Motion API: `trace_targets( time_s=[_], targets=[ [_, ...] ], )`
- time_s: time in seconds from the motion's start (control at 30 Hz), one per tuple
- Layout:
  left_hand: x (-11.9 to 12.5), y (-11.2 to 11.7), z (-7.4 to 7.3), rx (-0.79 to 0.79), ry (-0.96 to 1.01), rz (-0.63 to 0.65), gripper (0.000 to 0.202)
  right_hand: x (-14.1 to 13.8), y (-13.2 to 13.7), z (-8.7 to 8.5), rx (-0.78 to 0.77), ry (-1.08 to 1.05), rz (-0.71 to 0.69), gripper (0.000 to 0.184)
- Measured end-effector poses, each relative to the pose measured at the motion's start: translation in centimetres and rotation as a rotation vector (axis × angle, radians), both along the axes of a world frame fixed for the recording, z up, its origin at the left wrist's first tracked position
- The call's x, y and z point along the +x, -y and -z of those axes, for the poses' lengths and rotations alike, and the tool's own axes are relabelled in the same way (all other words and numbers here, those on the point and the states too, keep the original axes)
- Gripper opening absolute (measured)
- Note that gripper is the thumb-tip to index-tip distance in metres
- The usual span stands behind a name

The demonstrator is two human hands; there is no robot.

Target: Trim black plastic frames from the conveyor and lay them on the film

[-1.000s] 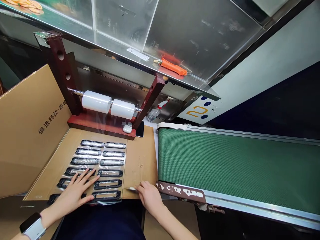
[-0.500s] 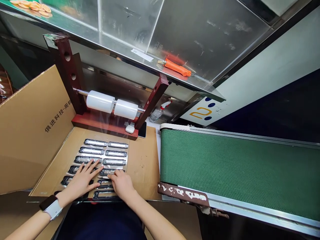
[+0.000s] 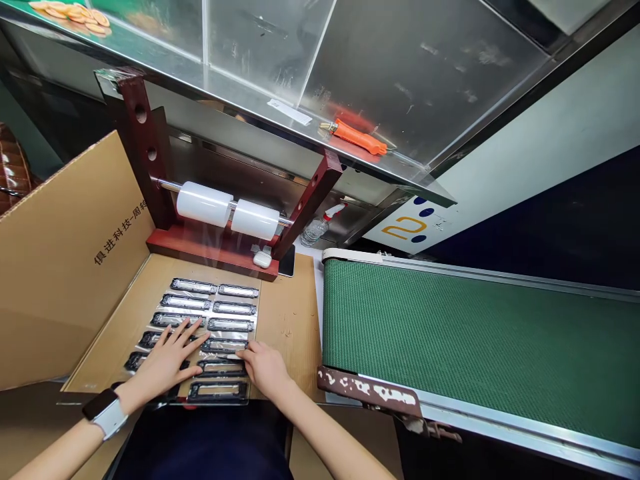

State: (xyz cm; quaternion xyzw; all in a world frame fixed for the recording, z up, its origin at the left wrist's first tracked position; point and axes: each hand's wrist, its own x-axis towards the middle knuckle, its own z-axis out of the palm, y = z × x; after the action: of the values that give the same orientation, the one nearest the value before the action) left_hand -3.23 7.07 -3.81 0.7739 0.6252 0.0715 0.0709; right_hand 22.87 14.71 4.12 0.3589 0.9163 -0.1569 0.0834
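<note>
Two columns of black rectangular frames with silvery middles lie under clear film on a flat cardboard sheet. My left hand rests flat over the left column, fingers spread, pressing the film and partly covering several frames. At the right column, the fingers of my right hand pinch a thin, pale, pointed tool, probably a small blade. Its tip points left, in the gap between two of the lower frames. Most of the tool is hidden by my fingers.
Behind the frames stands a dark red wooden stand with two white film rolls. A white earbud case sits on its base. To the right runs a green conveyor belt; a cardboard flap rises at left. An orange-handled tool lies on the metal shelf.
My right hand has slid to the right along the gap between the frames, with the pointed tool in it. My left hand has stayed spread on the film. The view has shifted slightly.
</note>
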Motion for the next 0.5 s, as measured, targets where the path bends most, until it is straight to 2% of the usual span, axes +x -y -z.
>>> trace_targets(
  time_s=[0.5],
  targets=[
    [-0.3,0.2,0.0,-0.002,-0.005,0.015,0.061,6.0,-1.0,-1.4,0.021,0.078,0.071,0.024]
  ],
)
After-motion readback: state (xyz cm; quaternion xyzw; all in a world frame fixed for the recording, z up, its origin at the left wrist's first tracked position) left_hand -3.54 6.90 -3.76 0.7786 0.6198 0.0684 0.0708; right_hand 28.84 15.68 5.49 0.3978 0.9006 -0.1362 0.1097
